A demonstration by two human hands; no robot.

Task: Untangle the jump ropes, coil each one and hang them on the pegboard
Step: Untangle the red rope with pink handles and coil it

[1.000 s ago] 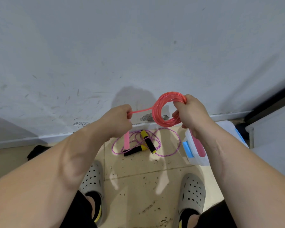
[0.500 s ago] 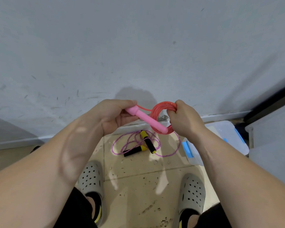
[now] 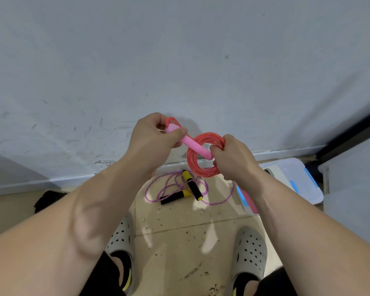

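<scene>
1. 2 bare forearms, reaching forward from the lower corners and meeting at mid-frame.
2. Left hand [image 3: 152, 137]: fingers and thumb curled round the upper end of a pink handle [image 3: 195, 147]; a short loop of red cord shows above the fist.
3. Right hand [image 3: 233, 159]: fingers wrapped round the right side of the red rope coil [image 3: 201, 170], thumb against the handle's lower tip. The coil is held in the air in front of the wall, several turns gathered in 1 ring; the handle slants down to the right across its opening.
4. 2 grey perforated clogs [image 3: 251, 251], worn with dark socks, standing on the floor.
5. Floor [image 3: 179, 242]: beige tiles, strewn with small dark debris.
6. Purple rope [image 3: 220, 201], lying loose and looped on the floor near the skirting, its 2 black-and-yellow handles [image 3: 193, 186] crossed.
7. Plastic box [image 3: 295, 178], pale with blue clips, on the floor to the right; a pink part at its near edge, identity unclear.
8. Dark object [image 3: 48, 199], floor left, unclear.
9. White skirting [image 3: 51, 182].
10. Wall [image 3: 179, 60], grey-white, scuffed
</scene>
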